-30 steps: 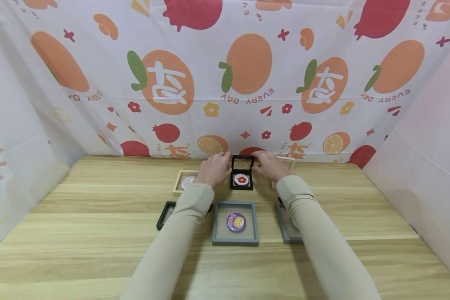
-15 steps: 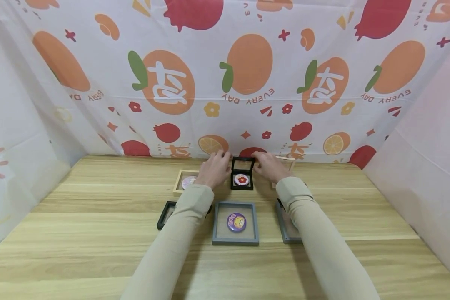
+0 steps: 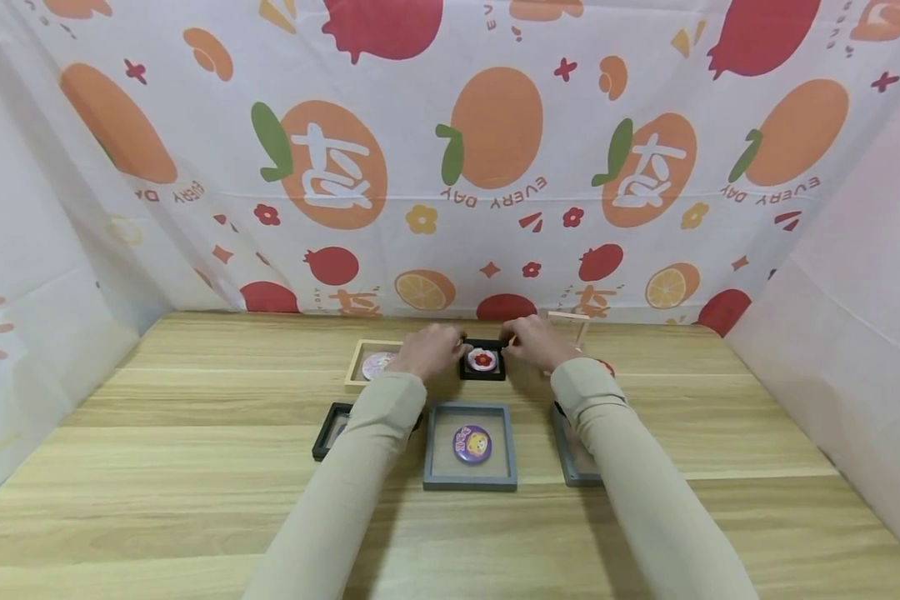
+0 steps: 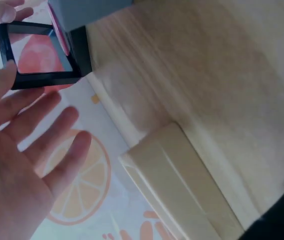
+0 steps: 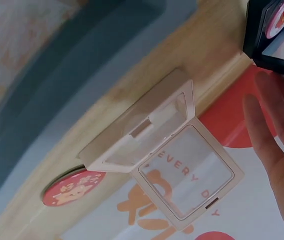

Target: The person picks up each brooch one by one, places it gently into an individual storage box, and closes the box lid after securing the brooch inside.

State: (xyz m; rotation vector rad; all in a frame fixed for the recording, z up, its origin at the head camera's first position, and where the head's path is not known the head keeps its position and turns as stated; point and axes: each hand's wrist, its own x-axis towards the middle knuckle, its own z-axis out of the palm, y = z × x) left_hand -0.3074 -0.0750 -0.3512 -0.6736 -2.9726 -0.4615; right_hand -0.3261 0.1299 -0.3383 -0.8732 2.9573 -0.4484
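A small black display case (image 3: 482,377) stands near the back of the table, a round flower badge (image 3: 482,359) in its base. Its hinged lid tilts partway down over the badge in the head view. My left hand (image 3: 429,350) pinches the lid's left side between thumb and forefinger, the other fingers spread loose in the left wrist view. On the opposite side my right hand (image 3: 537,343) holds the lid, its thumb (image 4: 7,15) on the frame. The right wrist view catches only part of that hand, beside the case (image 5: 254,30).
A pale wooden frame (image 3: 353,367) with a badge and a small black frame (image 3: 322,437) lie left. In front sits a grey frame (image 3: 471,483) with a purple badge (image 3: 472,445). To the right are another grey frame (image 3: 570,454), an open cream case (image 5: 154,135) and a red badge (image 5: 74,187).
The black case's lid has swung from nearly upright down toward its base. Both hands have moved down and toward me with it. The case's base has stayed in place.
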